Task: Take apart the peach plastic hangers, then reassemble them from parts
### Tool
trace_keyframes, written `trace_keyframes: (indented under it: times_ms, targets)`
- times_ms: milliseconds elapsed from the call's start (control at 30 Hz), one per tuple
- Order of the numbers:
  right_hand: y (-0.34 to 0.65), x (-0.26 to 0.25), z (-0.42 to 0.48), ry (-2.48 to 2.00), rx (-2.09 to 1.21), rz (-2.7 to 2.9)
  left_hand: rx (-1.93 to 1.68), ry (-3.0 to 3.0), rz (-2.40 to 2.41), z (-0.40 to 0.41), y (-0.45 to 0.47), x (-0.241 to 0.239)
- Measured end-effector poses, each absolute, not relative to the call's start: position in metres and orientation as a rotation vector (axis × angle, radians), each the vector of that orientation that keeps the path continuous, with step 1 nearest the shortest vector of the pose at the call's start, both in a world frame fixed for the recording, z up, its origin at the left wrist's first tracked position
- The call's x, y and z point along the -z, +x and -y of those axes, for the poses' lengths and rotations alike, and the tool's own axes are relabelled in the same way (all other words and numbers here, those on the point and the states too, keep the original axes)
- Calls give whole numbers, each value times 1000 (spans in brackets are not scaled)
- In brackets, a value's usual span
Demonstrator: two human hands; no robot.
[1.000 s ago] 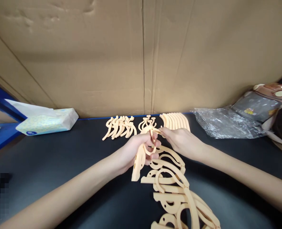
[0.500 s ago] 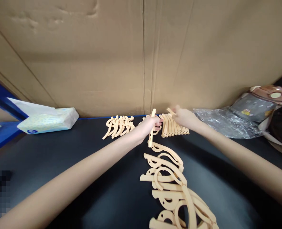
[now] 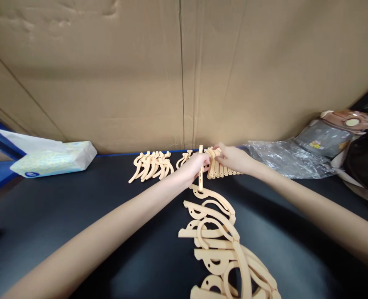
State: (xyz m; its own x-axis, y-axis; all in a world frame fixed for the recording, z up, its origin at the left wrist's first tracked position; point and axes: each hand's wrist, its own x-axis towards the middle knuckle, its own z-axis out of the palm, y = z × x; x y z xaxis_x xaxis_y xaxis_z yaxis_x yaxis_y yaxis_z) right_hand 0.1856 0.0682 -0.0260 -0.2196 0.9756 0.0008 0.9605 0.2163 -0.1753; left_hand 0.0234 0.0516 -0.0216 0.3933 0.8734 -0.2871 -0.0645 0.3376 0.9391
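Note:
My left hand (image 3: 199,162) is closed around a beige plastic folding-hanger arm (image 3: 200,182), which stands nearly upright with its slotted edge towards me. Just to the right, my right hand (image 3: 235,158) has its thumb and fingers bent over a row of curved hanger arms (image 3: 222,171). A beige hanger arm seems to be at its fingertips, though it blends with the row behind. Nearer to me lies an overlapping line of hanger pieces with curved arms and rounded, holed ends (image 3: 216,243). Hanger hooks (image 3: 152,166) lie in a group left of my left hand, with a few more (image 3: 184,158) behind my wrist.
A tissue pack (image 3: 56,158) lies at the back left beside a blue frame (image 3: 0,178). Crumpled clear plastic (image 3: 283,158) and a grey-brown pouch with an animal shape (image 3: 330,135) are at the right. A cardboard wall (image 3: 124,83) closes off the back of the black table (image 3: 78,203).
My right hand has moved left and slightly down, closer to my left hand, and its fingers now overlap the row. My left hand still holds its hanger arm, now more upright. The view has shifted slightly.

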Motion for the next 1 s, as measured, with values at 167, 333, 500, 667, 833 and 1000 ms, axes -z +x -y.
trace_keyframes:
  times_ms: [167,333,500,667,833,1000]
  targets:
    - [185,27,-68,-1839,-219,2378,-796,1047,-962,-53,27,24]
    - [186,24,-65,-1871,-185,2360,-800,1081,-985,-52,27,25]
    - [198,19,-57,-1953,-110,2323,-773,1136,-1012,-50,21,30]
    - [222,24,-50,-2172,53,2186,-747,1185,-1028,-54,23,35]
    - [235,30,-44,-2215,95,2160,-729,1200,-1036,-56,28,33]
    - [222,26,-39,-2037,130,2265,-778,1202,-1072,-58,25,32]
